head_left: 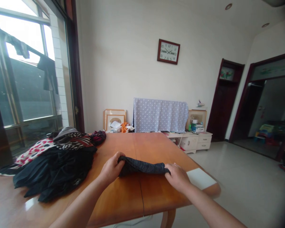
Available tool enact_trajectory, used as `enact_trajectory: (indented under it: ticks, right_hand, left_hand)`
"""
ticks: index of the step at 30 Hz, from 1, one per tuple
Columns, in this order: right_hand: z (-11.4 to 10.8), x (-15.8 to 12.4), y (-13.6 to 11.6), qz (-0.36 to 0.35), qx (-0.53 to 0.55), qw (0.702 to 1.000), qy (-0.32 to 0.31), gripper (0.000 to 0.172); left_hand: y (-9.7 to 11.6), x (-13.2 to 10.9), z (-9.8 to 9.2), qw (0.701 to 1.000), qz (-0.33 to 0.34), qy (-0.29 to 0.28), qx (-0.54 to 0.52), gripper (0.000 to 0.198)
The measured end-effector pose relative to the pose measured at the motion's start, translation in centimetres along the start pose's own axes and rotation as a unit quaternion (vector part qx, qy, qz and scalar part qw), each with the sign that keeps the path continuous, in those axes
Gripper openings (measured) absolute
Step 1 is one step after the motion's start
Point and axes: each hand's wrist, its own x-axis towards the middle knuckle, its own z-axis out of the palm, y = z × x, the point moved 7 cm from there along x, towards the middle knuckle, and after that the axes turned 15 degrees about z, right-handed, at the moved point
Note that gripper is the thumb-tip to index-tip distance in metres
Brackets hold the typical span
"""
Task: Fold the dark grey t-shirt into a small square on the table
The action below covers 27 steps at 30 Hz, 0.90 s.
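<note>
A dark grey-blue, heathered piece of clothing is stretched between my two hands just over the wooden table, folded into a narrow band. My left hand grips its left end, thumb toward me. At the other end, my right hand pinches the fabric between thumb and fingers. Its exact kind of garment cannot be made out. Left of my left hand lies a heap of clothes: a black garment in front, with a red-and-white patterned cloth and a black-and-white striped cloth on top.
The wooden table has a seam down its middle and a white sheet near its right edge. Behind it, a polka-dot cloth covers something on a low white cabinet. A large window is at left.
</note>
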Motion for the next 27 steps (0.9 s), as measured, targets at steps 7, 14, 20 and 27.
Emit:
enact_trajectory:
  ticks: [7, 14, 20, 27]
  right_hand:
    - [-4.4, 2.7, 1.6, 0.089, 0.396, 0.904, -0.133, 0.017]
    - [2.8, 2.9, 4.3, 0.208, 0.380, 0.871, -0.232, 0.021]
    - [6.3, 3.9, 5.5, 0.204, 0.320, 0.912, -0.154, 0.018]
    - [5.9, 3.5, 5.4, 0.176, 0.282, 0.938, -0.097, 0.034]
  left_hand:
    - [0.5, 0.1, -1.4, 0.941, -0.119, 0.061, -0.310, 0.032]
    - [-4.5, -3.9, 3.3, 0.906, -0.278, -0.014, -0.318, 0.018]
    - [-7.4, -4.4, 4.9, 0.942, -0.275, -0.033, -0.191, 0.017]
    - [-8.7, -4.3, 3.1, 0.971, -0.237, 0.006, -0.037, 0.030]
